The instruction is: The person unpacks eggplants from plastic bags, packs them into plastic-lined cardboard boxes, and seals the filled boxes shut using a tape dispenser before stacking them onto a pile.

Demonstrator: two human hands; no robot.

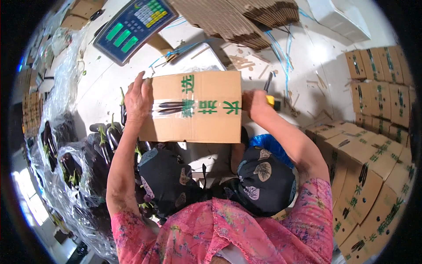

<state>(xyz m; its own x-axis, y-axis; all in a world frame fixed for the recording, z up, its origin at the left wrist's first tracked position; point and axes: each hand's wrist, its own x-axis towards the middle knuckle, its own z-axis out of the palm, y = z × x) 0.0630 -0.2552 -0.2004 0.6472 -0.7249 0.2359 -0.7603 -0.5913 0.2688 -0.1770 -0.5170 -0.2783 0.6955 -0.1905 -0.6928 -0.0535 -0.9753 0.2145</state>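
Note:
A closed cardboard carton (214,128) with green print and a picture of eggplants lies across my lap side, held between both hands. Along its left edge, my left hand (140,97) presses with the fingers pointing away from me. At the right edge, my right hand (255,103) is slightly blurred and grips the carton's side. Glossy clear tape (168,112) runs over the left half of the top. Just beyond my right hand is a yellow and black tool (270,100), partly hidden by it. Whether the hand touches that tool is unclear.
A scale display (132,28) stands at upper left, its metal platform (207,54) behind the carton. Flattened cardboard (227,19) lies at the top. Stacked cartons (362,161) fill the right. Eggplants (105,145) and plastic wrap (62,99) lie left. Cardboard scraps (240,62) litter the floor.

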